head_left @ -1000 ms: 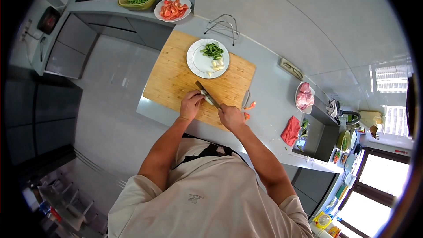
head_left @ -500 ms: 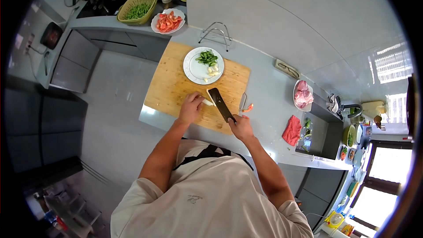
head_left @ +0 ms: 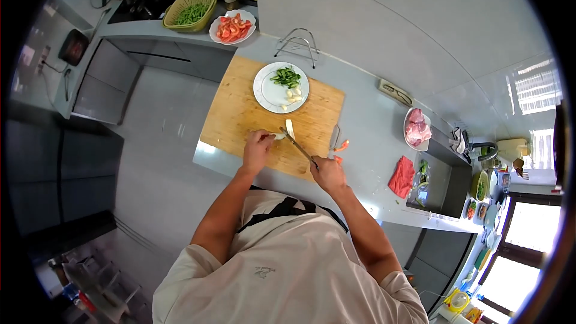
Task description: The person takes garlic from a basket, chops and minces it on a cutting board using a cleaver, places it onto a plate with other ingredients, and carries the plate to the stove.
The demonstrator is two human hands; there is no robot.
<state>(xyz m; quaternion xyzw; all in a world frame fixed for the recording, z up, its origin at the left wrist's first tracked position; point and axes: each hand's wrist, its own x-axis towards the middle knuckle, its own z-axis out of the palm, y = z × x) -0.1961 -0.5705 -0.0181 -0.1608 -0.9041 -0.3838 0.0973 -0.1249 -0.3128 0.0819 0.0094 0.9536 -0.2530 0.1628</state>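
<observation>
On the wooden cutting board (head_left: 231, 117), my left hand (head_left: 258, 149) has its fingers closed round a white scallion stalk (head_left: 279, 136). The handle of a kitchen knife (head_left: 300, 147) is in my right hand (head_left: 328, 173). Its blade stands on edge, tip by the right end of the stalk; whether it touches is too small to tell. A separate pale scallion piece (head_left: 290, 126) lies just beyond the blade. Farther back on the board, a white plate (head_left: 261, 97) bears chopped green vegetable (head_left: 285, 76) and garlic cloves (head_left: 293, 94).
Tomato pieces fill a white bowl (head_left: 213, 35) beside a yellow basket (head_left: 210, 9) of cut green beans. A wire rack (head_left: 300, 39) stands behind the board. To the right are raw meat (head_left: 416, 127), a red cloth (head_left: 401, 177) and the sink (head_left: 451, 189).
The knife has turned from showing its broad side to standing on edge, its tip now beside the stalk. A pale piece shows beyond the blade. The whole view has shifted slightly.
</observation>
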